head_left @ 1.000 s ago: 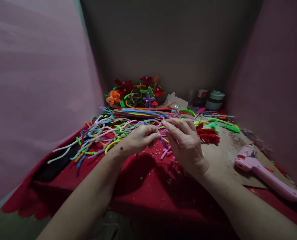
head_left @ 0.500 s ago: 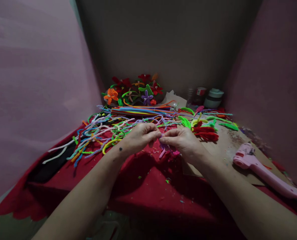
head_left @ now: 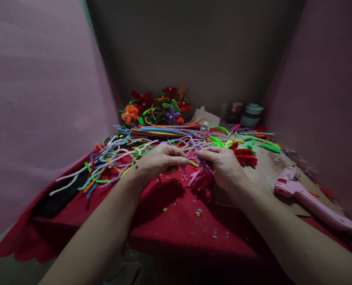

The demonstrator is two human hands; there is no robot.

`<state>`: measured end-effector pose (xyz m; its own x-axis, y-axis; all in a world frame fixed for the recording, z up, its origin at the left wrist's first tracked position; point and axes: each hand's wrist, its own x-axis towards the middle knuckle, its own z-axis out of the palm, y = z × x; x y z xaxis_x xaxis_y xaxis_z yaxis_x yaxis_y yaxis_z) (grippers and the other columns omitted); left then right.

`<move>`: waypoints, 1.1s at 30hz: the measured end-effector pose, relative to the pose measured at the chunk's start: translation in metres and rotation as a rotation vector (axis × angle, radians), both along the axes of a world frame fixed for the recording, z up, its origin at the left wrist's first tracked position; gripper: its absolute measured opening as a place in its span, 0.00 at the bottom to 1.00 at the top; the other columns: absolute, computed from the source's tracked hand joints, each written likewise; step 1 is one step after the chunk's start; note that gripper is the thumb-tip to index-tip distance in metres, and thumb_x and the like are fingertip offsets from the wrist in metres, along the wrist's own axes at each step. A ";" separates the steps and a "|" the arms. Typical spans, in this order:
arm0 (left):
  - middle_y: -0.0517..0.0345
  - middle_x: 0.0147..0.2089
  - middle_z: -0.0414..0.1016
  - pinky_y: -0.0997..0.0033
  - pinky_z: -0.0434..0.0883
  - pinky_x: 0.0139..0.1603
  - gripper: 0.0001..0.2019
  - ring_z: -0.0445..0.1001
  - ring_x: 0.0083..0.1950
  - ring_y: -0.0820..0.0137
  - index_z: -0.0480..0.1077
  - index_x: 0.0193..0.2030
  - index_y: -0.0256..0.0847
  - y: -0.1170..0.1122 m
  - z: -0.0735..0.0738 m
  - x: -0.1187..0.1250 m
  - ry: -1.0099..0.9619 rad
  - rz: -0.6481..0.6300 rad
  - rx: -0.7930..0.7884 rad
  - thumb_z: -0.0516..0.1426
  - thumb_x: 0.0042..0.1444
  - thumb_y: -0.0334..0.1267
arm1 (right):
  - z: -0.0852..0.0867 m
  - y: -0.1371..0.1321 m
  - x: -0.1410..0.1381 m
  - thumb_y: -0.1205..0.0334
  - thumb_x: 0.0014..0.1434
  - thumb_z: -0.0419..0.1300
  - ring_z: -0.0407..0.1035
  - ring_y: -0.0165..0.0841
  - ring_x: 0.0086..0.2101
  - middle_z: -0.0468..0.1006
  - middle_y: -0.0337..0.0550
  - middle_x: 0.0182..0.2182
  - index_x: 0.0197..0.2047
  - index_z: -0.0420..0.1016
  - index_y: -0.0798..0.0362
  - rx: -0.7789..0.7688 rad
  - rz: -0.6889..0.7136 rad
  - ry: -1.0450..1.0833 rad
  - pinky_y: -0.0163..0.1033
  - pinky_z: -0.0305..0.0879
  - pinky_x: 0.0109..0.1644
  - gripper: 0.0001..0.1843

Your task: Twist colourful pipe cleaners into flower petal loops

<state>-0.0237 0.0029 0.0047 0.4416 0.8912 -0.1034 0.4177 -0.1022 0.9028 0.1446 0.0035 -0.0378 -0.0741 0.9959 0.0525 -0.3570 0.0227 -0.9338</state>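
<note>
My left hand [head_left: 159, 160] and my right hand [head_left: 223, 164] meet over the middle of a red cloth [head_left: 176, 221]. Both pinch a short purple pipe cleaner [head_left: 195, 152] between thumb and fingertips, and its looped end sticks up between them. Pink pipe-cleaner pieces [head_left: 195, 177] lie on the cloth just below my fingers. A tangle of loose pipe cleaners in many colours [head_left: 116, 154] spreads out to the left of my left hand.
Finished pipe-cleaner flowers [head_left: 161, 107] stand at the back. A bundle of straight pipe cleaners [head_left: 170, 131] lies before them. Red and green shaped pieces [head_left: 245, 152] rest on brown cardboard [head_left: 267, 170]. A pink glue gun [head_left: 309, 200] lies right. Jars [head_left: 251, 114] stand at back right.
My right hand turned and closed in to meet the left, so both now pinch the purple piece; its loop has risen between the fingertips. The view shifted slightly.
</note>
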 end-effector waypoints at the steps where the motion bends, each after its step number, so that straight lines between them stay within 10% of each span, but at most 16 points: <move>1: 0.64 0.16 0.63 0.80 0.52 0.15 0.12 0.57 0.15 0.81 0.70 0.25 0.35 -0.001 -0.001 0.000 -0.029 -0.004 -0.049 0.60 0.46 0.43 | 0.000 0.000 0.000 0.64 0.38 0.66 0.59 0.25 0.19 0.69 0.35 0.17 0.22 0.73 0.56 -0.001 -0.007 0.008 0.33 0.54 0.23 0.07; 11: 0.61 0.19 0.70 0.81 0.61 0.13 0.08 0.66 0.16 0.77 0.66 0.26 0.34 -0.006 -0.002 0.006 -0.209 0.071 0.116 0.60 0.47 0.37 | -0.003 -0.002 -0.004 0.62 0.41 0.64 0.53 0.22 0.15 0.65 0.32 0.14 0.20 0.69 0.56 0.055 -0.001 -0.065 0.32 0.47 0.19 0.08; 26: 0.63 0.19 0.68 0.80 0.60 0.22 0.08 0.64 0.20 0.79 0.64 0.24 0.37 -0.012 -0.014 0.016 0.141 0.107 0.650 0.56 0.51 0.35 | -0.008 -0.002 -0.006 0.63 0.42 0.60 0.53 0.23 0.15 0.63 0.32 0.13 0.18 0.66 0.55 0.104 -0.048 -0.302 0.33 0.47 0.19 0.08; 33: 0.64 0.19 0.68 0.80 0.60 0.22 0.08 0.63 0.19 0.79 0.64 0.23 0.38 -0.012 -0.014 0.017 0.196 0.052 0.604 0.56 0.51 0.35 | -0.009 -0.001 -0.002 0.62 0.43 0.59 0.55 0.24 0.18 0.65 0.35 0.15 0.18 0.68 0.56 0.149 -0.068 -0.381 0.34 0.50 0.23 0.08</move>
